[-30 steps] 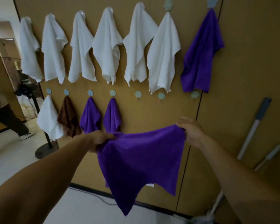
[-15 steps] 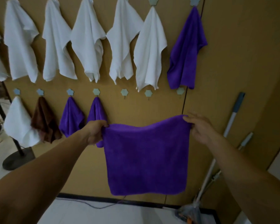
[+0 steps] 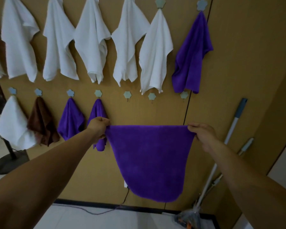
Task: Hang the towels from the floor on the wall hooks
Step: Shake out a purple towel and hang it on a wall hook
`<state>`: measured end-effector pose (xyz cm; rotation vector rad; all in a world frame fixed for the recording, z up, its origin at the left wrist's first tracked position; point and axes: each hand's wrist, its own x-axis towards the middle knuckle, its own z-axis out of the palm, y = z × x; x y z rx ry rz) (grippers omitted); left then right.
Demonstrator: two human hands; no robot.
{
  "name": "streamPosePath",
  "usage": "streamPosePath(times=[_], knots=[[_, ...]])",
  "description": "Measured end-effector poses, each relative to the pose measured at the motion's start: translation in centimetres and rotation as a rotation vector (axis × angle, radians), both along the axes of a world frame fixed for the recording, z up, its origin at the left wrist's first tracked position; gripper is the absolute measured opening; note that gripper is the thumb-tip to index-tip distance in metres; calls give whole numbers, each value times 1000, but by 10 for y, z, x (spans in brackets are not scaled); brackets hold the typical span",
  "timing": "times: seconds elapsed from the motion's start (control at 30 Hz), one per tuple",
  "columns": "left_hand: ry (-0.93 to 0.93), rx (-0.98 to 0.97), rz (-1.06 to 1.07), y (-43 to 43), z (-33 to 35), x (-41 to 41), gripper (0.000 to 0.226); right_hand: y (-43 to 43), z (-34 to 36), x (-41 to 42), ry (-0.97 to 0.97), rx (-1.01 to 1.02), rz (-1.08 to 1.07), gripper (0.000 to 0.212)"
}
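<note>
I hold a purple towel (image 3: 150,159) stretched flat in front of the brown wall. My left hand (image 3: 98,128) pinches its top left corner and my right hand (image 3: 203,134) pinches its top right corner. Its top edge runs straight between them and the rest hangs down. Just above it the lower row has three bare hooks (image 3: 127,95), (image 3: 151,96), (image 3: 184,95). Left of them hang two purple towels (image 3: 71,121), (image 3: 97,111), a brown towel (image 3: 41,121) and a white towel (image 3: 12,124). The upper row holds several white towels (image 3: 155,52) and one purple towel (image 3: 193,55).
Two mop or broom handles (image 3: 228,138) lean against the wall at the right, with a bagged head on the floor (image 3: 188,217). A cable (image 3: 96,212) runs along the floor by the skirting. A black round-based stand (image 3: 5,164) is at the left.
The towel has been pulled taut, its top edge now straight, and my hands have spread further apart. The view has moved closer to the wall and to the right.
</note>
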<state>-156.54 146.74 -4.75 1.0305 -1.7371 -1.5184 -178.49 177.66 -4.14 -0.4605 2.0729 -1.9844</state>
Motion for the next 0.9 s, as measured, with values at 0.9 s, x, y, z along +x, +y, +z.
streamPosePath(times=[0.9], knots=[[-203, -826, -93, 14, 23, -40, 36, -11, 22, 14, 514, 359, -333, 20]])
